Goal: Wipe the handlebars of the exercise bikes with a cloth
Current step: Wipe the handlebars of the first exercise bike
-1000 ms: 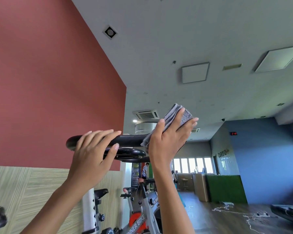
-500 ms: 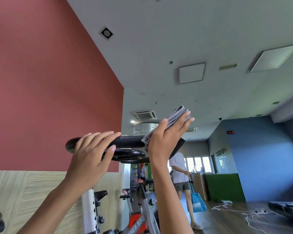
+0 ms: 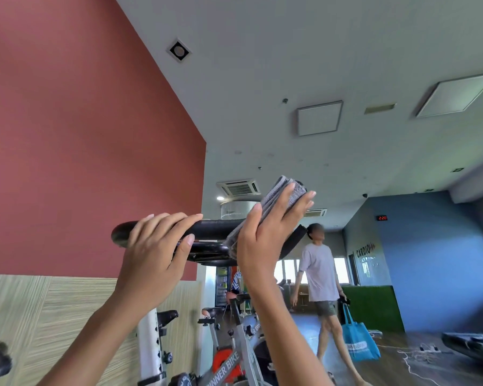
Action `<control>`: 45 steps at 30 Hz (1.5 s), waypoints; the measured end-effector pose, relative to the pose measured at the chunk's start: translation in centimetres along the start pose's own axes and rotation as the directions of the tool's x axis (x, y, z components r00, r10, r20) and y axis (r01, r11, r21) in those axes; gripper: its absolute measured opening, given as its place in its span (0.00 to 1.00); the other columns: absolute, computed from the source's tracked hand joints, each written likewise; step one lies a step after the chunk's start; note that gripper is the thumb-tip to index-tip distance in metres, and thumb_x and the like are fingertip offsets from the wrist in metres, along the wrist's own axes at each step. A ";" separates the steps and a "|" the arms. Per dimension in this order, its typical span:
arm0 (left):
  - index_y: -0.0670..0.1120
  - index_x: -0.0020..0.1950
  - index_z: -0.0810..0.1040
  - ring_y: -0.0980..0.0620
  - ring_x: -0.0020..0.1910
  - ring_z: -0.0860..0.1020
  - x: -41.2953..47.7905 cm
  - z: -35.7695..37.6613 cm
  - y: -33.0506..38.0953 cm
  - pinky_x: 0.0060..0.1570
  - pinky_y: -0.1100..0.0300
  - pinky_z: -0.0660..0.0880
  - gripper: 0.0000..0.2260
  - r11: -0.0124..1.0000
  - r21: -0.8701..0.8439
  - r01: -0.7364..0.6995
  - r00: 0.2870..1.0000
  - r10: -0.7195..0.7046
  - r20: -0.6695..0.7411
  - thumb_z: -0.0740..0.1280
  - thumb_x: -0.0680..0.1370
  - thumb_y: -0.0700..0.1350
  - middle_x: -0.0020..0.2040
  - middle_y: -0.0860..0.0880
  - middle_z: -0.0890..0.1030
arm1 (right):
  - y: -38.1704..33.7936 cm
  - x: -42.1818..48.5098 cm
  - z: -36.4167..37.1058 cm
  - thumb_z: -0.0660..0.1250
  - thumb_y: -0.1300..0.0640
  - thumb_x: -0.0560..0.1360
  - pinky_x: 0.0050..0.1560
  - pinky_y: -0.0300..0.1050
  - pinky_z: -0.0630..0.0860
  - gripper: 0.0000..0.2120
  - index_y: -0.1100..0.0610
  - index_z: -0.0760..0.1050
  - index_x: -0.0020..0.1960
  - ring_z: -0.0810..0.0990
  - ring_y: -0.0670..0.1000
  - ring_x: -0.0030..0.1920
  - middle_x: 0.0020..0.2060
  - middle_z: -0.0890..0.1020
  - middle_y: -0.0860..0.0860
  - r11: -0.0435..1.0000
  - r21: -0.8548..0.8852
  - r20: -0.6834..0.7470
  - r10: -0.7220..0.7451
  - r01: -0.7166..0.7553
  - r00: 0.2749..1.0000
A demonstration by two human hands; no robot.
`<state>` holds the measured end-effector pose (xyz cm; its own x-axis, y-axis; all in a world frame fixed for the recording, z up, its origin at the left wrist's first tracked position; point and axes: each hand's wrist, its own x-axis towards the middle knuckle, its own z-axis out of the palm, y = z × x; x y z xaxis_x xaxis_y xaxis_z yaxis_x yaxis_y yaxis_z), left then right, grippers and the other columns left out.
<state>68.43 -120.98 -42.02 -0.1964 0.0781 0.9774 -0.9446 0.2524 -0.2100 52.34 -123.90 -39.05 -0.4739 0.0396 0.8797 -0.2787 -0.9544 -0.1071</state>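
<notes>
A black padded handlebar (image 3: 215,228) runs across the middle of the view at head height. My left hand (image 3: 156,252) is wrapped over its left part, fingers curled on top. My right hand (image 3: 271,235) presses a folded grey cloth (image 3: 279,195) against the bar's right part; the cloth sticks up above my fingers and drapes down beside the bar. The bar's right end (image 3: 294,242) slants down behind my right hand. Below stands the bike's white post (image 3: 148,349).
A grey spinner bike (image 3: 234,358) stands just behind and below. A person in a light T-shirt (image 3: 319,277) with a blue bag (image 3: 357,344) walks past on the right. Red wall on the left, cables on the floor (image 3: 410,358), a treadmill edge (image 3: 471,344) at far right.
A person with a blue bag has walked into view on the right and come nearer. My right hand with the cloth has shifted slightly along the bar; my left hand keeps its grip.
</notes>
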 end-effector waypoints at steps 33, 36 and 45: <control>0.53 0.67 0.75 0.52 0.61 0.69 0.1 -0.2 0.5 0.68 0.54 0.55 0.18 0.998 -0.018 0.053 0.998 -0.052 0.033 0.53 0.81 0.52 0.60 0.51 0.80 | 1.6 1.4 -1.8 0.52 0.54 0.79 0.77 0.47 0.36 0.29 0.63 0.55 0.77 0.37 0.62 0.78 0.78 0.45 0.62 0.932 -0.276 0.150 -0.199 0.235 0.968; 0.53 0.66 0.76 0.53 0.61 0.69 0.2 -0.5 0.5 0.67 0.55 0.55 0.19 0.998 -0.019 0.055 0.998 -0.054 0.044 0.52 0.81 0.53 0.60 0.53 0.80 | 2.3 3.7 -3.5 0.53 0.52 0.77 0.78 0.58 0.46 0.28 0.65 0.63 0.73 0.51 0.61 0.78 0.74 0.64 0.62 0.819 -0.426 0.225 -0.316 0.385 0.922; 0.60 0.61 0.77 0.59 0.54 0.68 1.2 -1.7 0.3 0.51 0.60 0.53 0.21 0.991 -0.096 0.093 0.990 -0.082 0.112 0.52 0.75 0.59 0.53 0.67 0.74 | 0.3 4.3 -4.4 0.57 0.51 0.77 0.51 0.51 0.71 0.15 0.58 0.74 0.37 0.72 0.57 0.36 0.32 0.76 0.53 0.453 -0.398 0.633 -0.493 0.797 0.597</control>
<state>68.31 -119.12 -40.95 -0.1462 -0.0516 0.9879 -0.9293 0.3495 -0.1193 46.60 -122.71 -37.33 0.3836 0.3072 0.8709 -0.8368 -0.2833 0.4685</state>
